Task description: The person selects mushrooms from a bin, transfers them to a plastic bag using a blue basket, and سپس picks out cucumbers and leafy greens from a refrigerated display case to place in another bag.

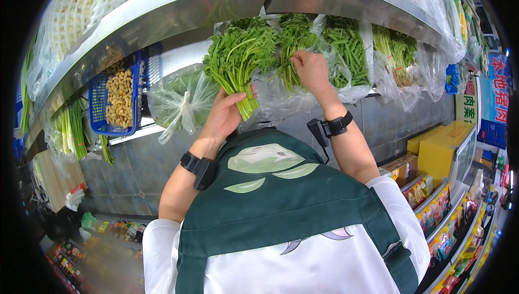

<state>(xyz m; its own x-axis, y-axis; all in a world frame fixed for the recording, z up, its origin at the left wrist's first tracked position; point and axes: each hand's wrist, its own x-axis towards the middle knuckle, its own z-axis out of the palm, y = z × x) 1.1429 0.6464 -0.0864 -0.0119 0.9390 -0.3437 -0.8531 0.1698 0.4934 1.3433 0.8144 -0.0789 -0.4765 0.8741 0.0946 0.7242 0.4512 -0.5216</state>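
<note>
My left hand (228, 111) grips a bunch of leafy greens (243, 58) near the cut ends of the stems, thumb across the front. The leaves fan out away from me. My right hand (311, 69) is just above another heap of the same greens (292, 36), to the right of the held bunch. Its fingers are curled together; whether a stem is pinched between them is hidden. Clear plastic (279, 91) lies under the greens. Just right of my right hand, green pea pods (346, 50) fill a plastic-lined section.
A metal shelf edge (194, 16) runs above the produce. On the left are a knotted plastic bag (182, 105), a blue basket (95, 107) of peanuts (119, 99) and spring onions (77, 125). Banded greens (395, 60) lie right. Snack racks (442, 221) stand behind me on the right.
</note>
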